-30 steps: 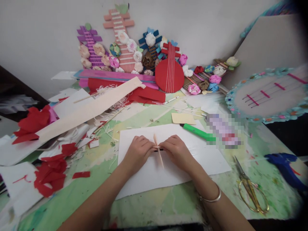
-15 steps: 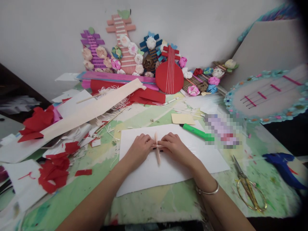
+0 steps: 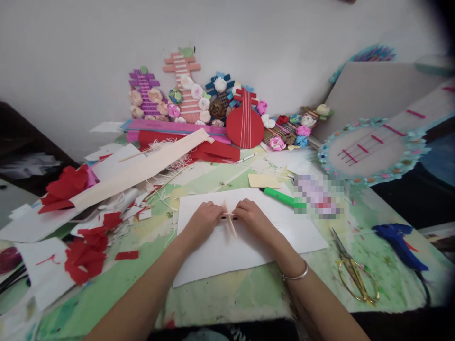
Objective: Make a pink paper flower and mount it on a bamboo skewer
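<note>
Over a white sheet of paper (image 3: 209, 263), my left hand (image 3: 204, 219) and my right hand (image 3: 251, 218) meet with fingertips pinched. Between them is a narrow pale pink strip (image 3: 232, 228) standing lengthwise, crossed by a thin pale piece that both hands grip at its ends. Whether the crossing piece is paper or string is too small to tell. Part of it is hidden by my fingers. A green marker-like tool (image 3: 279, 196) lies beyond my right hand, beside a yellowish paper slip (image 3: 263, 181).
Gold-handled scissors (image 3: 353, 274) and a blue glue gun (image 3: 398, 239) lie at the right. Red paper scraps (image 3: 85, 258) and a long cream strip (image 3: 142, 173) cover the left. Decorated paper lutes, one red (image 3: 245, 127), lean along the wall. A larger lute (image 3: 369, 156) stands right.
The camera view has shifted, so the background sits lower and the right-hand items further left. The pale strip has tilted between my fingers. Both hands still pinch the crossing piece.
</note>
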`<state>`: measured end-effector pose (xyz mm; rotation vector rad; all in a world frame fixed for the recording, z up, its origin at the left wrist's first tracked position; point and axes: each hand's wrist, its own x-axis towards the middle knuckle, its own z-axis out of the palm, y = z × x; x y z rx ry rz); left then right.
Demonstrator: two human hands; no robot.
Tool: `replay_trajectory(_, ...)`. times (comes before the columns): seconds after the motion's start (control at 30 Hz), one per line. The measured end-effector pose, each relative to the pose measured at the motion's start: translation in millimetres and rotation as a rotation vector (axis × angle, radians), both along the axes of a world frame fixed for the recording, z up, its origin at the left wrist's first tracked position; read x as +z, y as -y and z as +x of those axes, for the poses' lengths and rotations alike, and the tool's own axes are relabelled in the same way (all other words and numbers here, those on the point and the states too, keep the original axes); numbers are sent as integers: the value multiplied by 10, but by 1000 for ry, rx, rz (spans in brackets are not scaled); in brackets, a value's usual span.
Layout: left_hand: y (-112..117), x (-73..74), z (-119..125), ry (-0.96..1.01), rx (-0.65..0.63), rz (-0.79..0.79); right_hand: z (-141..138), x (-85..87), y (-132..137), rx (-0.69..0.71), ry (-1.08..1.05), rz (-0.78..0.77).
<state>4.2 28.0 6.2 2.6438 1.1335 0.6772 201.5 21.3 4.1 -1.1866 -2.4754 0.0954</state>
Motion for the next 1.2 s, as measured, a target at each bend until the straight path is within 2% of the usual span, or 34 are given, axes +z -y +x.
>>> replay_trajectory(0.2,22,30,-26,87,22,-56,38,68,36,-82,-19,-105)
replay_trajectory(0.43,-34,-2,-105,259,85,-228,92,71,39,-99,-122,-117)
replay_trajectory(0.57,-41,-13,-136,292,93,-245,136,24,13,-104,-207,-111)
replay_trajectory(0.93,-40,-97,-206,353,146,-221,221,-185,-71,-174,-340,-92)
replay_trajectory(1.2,-10,-109,-197,273,97,-55,178,-122,-46,-140,-254,-36)
